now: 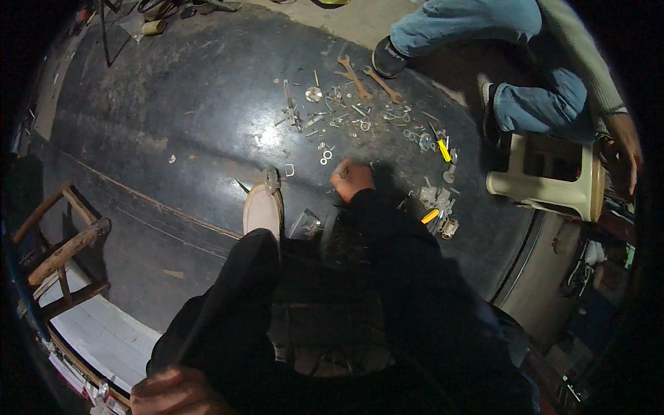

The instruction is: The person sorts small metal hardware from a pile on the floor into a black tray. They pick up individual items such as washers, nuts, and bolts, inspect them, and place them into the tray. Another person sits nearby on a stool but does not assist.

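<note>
My right hand [353, 180] reaches down to the dark mat with its fingers curled together; whatever they may hold is hidden beneath them. Just left of it lie several washers [326, 156] and a small square metal ring [290, 169]. Beyond it, bolts, pins and other small metal parts [338, 116] are scattered. Low at the left, by my dark trouser leg, is my left hand [176, 392], blurred, its fingers partly hidden. Two rusty open-end wrenches [382, 86] [355, 79] lie farther off. A yellow-handled screwdriver [443, 149] is to the right.
Another person's jeans-clad leg [460, 28] and a cream plastic stool [539, 187] are at the right. My light shoe [263, 211] stands on the dark mat [173, 131]. A wooden stool frame [69, 242] is at the left. Another yellow-handled tool [431, 216] lies among metal parts.
</note>
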